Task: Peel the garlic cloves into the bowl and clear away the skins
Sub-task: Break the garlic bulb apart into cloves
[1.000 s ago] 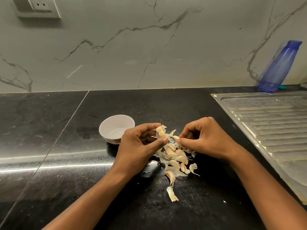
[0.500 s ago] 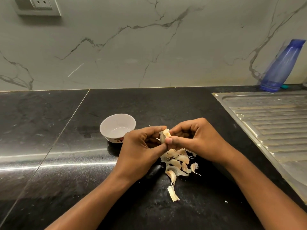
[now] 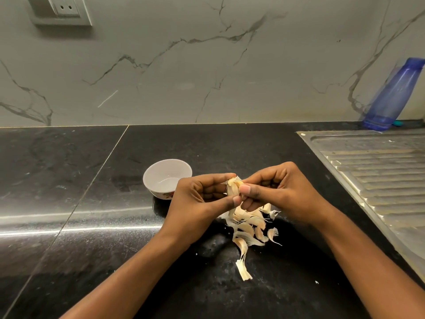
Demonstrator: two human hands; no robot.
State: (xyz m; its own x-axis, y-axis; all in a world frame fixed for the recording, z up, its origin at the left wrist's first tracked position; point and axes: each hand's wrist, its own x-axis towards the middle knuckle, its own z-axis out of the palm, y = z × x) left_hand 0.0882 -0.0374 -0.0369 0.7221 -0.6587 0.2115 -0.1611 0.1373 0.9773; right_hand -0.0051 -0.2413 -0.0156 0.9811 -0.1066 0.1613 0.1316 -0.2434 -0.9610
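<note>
A pale garlic clove [image 3: 231,187] with its papery skin sits between my two hands, just above the black counter. My left hand [image 3: 202,201] pinches its lower end between thumb and curled fingers. My right hand [image 3: 280,192] pinches its upper side with thumb and forefinger. Below the hands lies a pile of garlic cloves and loose skins [image 3: 249,226], with one long strip of skin [image 3: 243,270] trailing toward me. A small white bowl [image 3: 154,178] stands to the left of my left hand; its visible inside looks bare.
A steel sink drainboard [image 3: 377,171] fills the right side of the black counter [image 3: 69,180]. A blue plastic bottle [image 3: 393,95] leans on the marble wall at the back right. A wall socket [image 3: 62,9] is at the top left.
My hands came together and rose slightly above the pile; both now pinch one clove, where a second ago they were apart with the clove in the left hand.
</note>
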